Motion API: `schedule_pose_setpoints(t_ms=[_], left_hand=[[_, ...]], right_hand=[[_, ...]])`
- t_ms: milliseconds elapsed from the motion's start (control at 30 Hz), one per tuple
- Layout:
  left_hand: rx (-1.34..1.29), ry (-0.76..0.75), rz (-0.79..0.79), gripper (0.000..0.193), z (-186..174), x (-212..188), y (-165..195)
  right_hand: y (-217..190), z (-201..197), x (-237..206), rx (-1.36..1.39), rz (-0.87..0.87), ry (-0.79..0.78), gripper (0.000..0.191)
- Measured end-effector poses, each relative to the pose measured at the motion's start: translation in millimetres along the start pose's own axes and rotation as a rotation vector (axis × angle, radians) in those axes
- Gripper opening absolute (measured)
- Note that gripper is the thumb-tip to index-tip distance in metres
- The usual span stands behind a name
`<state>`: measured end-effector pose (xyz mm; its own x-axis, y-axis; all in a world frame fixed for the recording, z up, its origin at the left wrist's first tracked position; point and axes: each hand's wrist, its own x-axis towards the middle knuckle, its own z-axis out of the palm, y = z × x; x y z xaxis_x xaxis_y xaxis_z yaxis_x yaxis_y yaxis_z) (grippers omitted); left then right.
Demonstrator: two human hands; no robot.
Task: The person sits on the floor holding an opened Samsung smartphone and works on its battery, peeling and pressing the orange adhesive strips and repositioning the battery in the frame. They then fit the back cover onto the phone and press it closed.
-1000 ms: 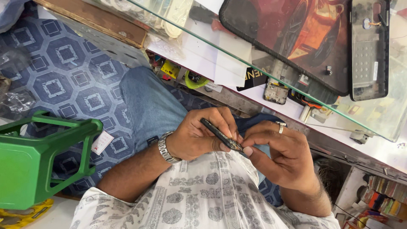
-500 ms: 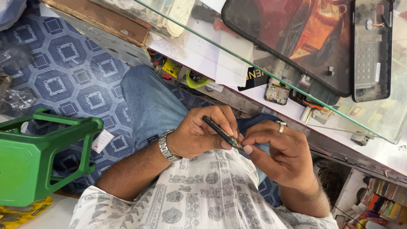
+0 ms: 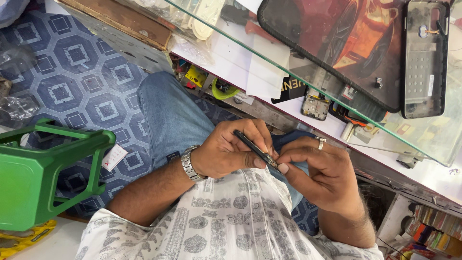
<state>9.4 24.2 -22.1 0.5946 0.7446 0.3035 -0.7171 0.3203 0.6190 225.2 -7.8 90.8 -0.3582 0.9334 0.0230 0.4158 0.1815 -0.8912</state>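
Both hands pinch a thin black phone

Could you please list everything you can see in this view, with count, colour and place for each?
Thin flat phone part: one, black, held edge-on between both hands over the lap.
Stool: one, green, at left on the floor.
Patterned floor: blue, upper left.
Glass counter top: one, clear, across the upper right.
Mat: one, dark with an orange picture, on the counter.
Opened phone body: one, grey-black, on the counter at far right.
Small circuit board: one, under the glass.
Wristwatch: one, silver, on the left wrist.
Ring: one, silver, on a right-hand finger.
Left hand: grips the part.
Right hand: pinches the part's lower end.
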Motion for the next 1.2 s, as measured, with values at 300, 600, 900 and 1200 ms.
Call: schedule_pose_setpoints(t_ms=[300, 600, 900, 1200], left_hand=[[0.015, 0.002, 0.01, 0.023, -2.3, -0.6, -3.0], [-0.007, -0.003, 0.02, 0.023, -5.4, 1.0, -6.4], [-0.001, 0.006, 0.031, 0.023, -6.4, 1.1, -7.5], [-0.035, 0.006, 0.022, 0.023, -7.3, 1.0, -8.8]], right_hand=[[3.1, 0.3, -0.5, 0.04, -0.024, -0.005, 0.015], [6.7, 0.2, -1.2, 0.01, 0.023, 0.005, 0.016], [8.3, 0.5, -0.3, 0.034, 0.012, -0.002, 0.014], [9.5, 0.9, -0.8, 0.027, 0.064, 0.012, 0.013]])
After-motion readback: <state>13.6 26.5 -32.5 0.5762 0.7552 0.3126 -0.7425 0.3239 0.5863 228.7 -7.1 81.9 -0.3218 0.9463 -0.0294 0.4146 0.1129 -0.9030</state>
